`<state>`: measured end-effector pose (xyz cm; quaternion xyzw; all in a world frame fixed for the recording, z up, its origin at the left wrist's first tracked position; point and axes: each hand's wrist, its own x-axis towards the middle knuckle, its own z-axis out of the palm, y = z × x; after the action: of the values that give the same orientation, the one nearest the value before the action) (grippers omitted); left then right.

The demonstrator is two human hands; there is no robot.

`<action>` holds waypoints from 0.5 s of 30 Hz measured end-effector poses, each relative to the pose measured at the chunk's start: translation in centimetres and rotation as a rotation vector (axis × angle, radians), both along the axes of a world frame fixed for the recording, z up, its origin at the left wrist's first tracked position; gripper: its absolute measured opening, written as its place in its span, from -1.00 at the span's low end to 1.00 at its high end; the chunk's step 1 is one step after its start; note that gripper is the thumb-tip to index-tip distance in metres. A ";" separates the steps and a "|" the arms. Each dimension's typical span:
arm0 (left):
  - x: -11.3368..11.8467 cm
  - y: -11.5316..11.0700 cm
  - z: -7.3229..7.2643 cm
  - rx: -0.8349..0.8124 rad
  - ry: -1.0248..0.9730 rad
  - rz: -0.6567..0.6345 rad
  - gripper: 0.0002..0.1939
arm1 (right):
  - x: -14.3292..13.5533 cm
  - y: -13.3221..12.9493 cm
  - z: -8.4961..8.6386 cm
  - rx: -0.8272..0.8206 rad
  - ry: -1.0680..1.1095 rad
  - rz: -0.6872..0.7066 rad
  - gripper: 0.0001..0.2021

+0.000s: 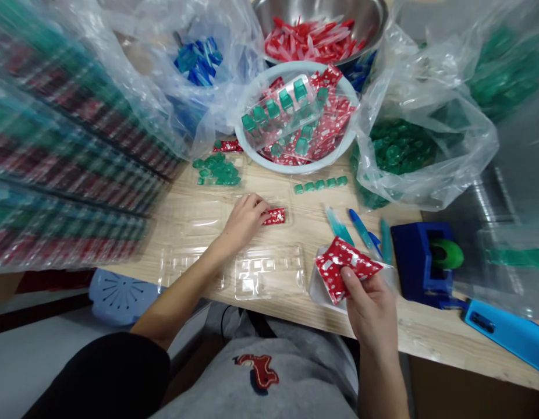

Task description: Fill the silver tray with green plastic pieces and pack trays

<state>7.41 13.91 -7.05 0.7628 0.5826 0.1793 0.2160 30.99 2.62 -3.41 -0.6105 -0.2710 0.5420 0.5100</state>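
Observation:
My left hand [247, 216] reaches over the middle of the table, fingers curled together on the end of a small red packet with white print [276, 216]. That packet lies in a clear plastic blister tray. In my right hand [371, 302], near the table's front edge, red patterned packets [346, 265] are pinched between thumb and fingers. Below them sits a small white container [318, 286], partly covered. An open clear tray [269, 273] lies in front of my left hand. Green translucent pieces [221, 170] fill one tray farther back, and a row of green pieces [321, 185] lies to its right.
A pale blue basin [295, 169] holds red packets and a filled tray. Behind it stands a metal bowl [374, 26] of red pens. Plastic bags [426, 180] flank it. Stacked filled packs [68, 151] rise at left; a blue tape dispenser [411, 262] and phone [509, 334] lie right.

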 end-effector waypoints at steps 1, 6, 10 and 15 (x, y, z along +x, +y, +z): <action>-0.1 -0.1 0.3 0.020 -0.001 -0.002 -0.87 | -0.1 -0.1 0.1 0.000 -0.029 0.040 -0.76; -1.7 3.7 4.9 0.322 -0.218 0.057 -0.85 | -1.1 0.3 1.1 0.152 -0.275 0.486 -0.89; -2.1 13.3 9.3 0.322 -0.291 0.231 -0.80 | -3.0 0.7 1.0 0.328 -0.500 0.911 -0.82; -0.5 23.8 10.4 0.057 -0.073 0.160 -0.90 | -4.7 0.6 -1.0 0.479 -0.940 1.025 -0.84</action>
<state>6.93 37.72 3.33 0.7127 0.6280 0.2402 0.2002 26.29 3.18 -4.43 -0.4472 -0.8234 0.3192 0.1419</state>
